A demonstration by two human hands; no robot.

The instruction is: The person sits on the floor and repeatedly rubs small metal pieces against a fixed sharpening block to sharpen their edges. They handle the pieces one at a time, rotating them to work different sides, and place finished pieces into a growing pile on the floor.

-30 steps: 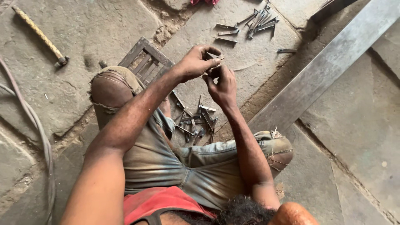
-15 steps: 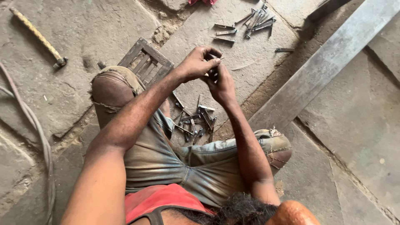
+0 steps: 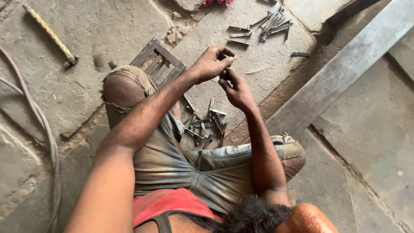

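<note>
My left hand (image 3: 210, 64) and my right hand (image 3: 238, 91) meet above the stone floor in front of my knees. Both pinch a small dark metal nail (image 3: 227, 57) between the fingertips; most of it is hidden by the fingers. Below the hands, between my legs, lies a loose heap of dark nails (image 3: 207, 125). A second heap of nails (image 3: 269, 23) lies farther off on the floor.
A small wooden slatted stool (image 3: 157, 60) sits by my left knee. A hammer with a yellowish handle (image 3: 49, 34) lies far left. A hose (image 3: 45, 129) runs along the left side. A long grey metal bar (image 3: 340, 73) crosses diagonally on the right.
My hands stay in almost the same place; the fingers shift slightly around the nail. Nothing else has moved.
</note>
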